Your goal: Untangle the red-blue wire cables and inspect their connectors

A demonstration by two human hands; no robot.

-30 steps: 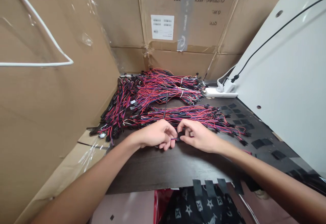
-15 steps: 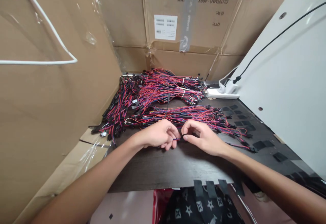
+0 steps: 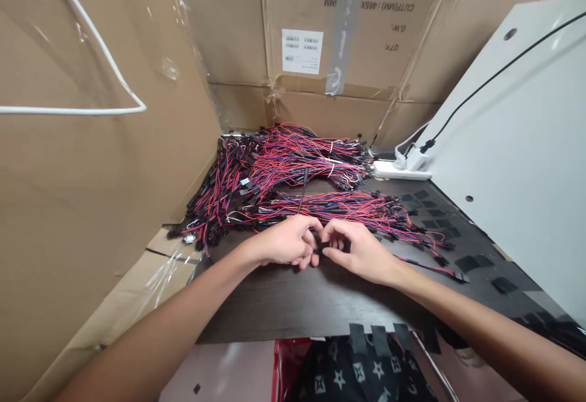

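Note:
My left hand (image 3: pixel 286 241) and my right hand (image 3: pixel 354 253) meet above a dark wooden table top (image 3: pixel 311 307). Between their fingertips is a small black wire connector (image 3: pixel 321 247). My right fingers pinch it, while my left fingers close on its thin wire, partly hidden. Just beyond my hands lies a long bundle of red, blue and black wires (image 3: pixel 334 210). Larger bundles (image 3: pixel 293 164) are heaped behind it. A single loose wire (image 3: pixel 430 267) with a black end runs out to the right.
Cardboard sheets (image 3: pixel 105 164) wall the left and back, and a white panel (image 3: pixel 513 146) leans on the right. A white power strip (image 3: pixel 400 170) sits at the back. Black tape pieces (image 3: pixel 467 263) mark the table. A star-patterned black bag (image 3: pixel 359 373) lies below the front edge.
My hands have drawn closer together around the black connector. The view has shifted slightly, and the loose wire at the right now shows more fully.

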